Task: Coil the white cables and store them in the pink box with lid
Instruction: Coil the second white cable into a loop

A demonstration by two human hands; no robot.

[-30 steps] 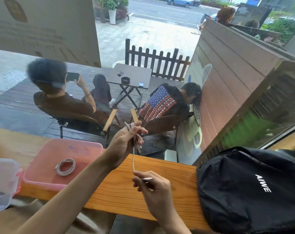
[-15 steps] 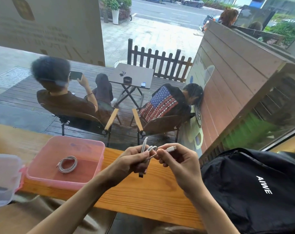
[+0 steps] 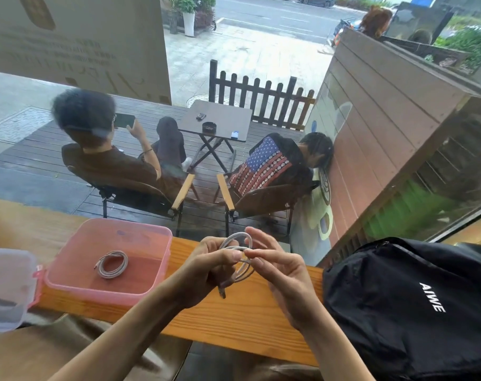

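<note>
A white cable [image 3: 240, 237] is looped into a small coil between my hands, above the wooden counter. My left hand [image 3: 206, 270] grips the coil, and one plug end hangs down below its fingers. My right hand [image 3: 280, 276] pinches the coil at thumb and forefinger, its other fingers spread. To the left stands the pink box [image 3: 162, 259], open, with another coiled white cable [image 3: 113, 264] lying flat on its bottom. The clear lid [image 3: 5, 287] with pink clips lies at the far left, beside the box.
A black backpack [image 3: 415, 306] fills the counter's right end. The wooden counter [image 3: 239, 312] runs along a window; two people sit on chairs outside beyond the glass. A brown cloth or garment lies below the counter's near edge.
The cable, stretched vertically between my hands a second ago, is now wound into a small round coil. My hands came together above the counter, and the right hand's fingers have spread.
</note>
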